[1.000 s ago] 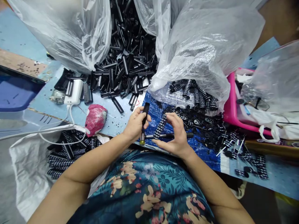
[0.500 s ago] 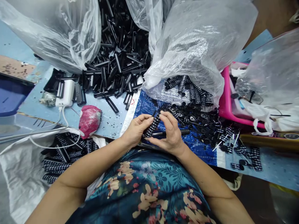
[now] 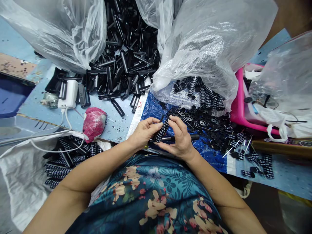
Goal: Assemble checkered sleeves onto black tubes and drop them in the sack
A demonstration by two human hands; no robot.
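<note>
Between my hands is a black cylinder covered in rows of small white characters [image 3: 162, 131], tilted with its upper end to the right. My left hand [image 3: 145, 132] pinches it from the left with thumb and forefinger; a thin dark piece [image 3: 162, 118] sticks up by the fingertips. My right hand [image 3: 179, 138] spans it, fingertips at the upper end and thumb near the lower end. Behind the right fingers lies a dark rod [image 3: 192, 137] across the blue sheet [image 3: 150, 107]. Black discs and small parts [image 3: 207, 125] are heaped to the right.
Black tube-like casings [image 3: 122, 71] pile up between plastic bags [image 3: 200, 42] at the back. A pink wrapped bundle [image 3: 94, 124] and a white power bank with a cable [image 3: 69, 94] sit at left. Below is a white sack [image 3: 14, 182] of patterned cylinders. A pink basket [image 3: 240, 110] stands right.
The view has shifted slightly. The cylinder has moved a little to the right and is turned slightly between my fingers. Both hands keep their hold.
</note>
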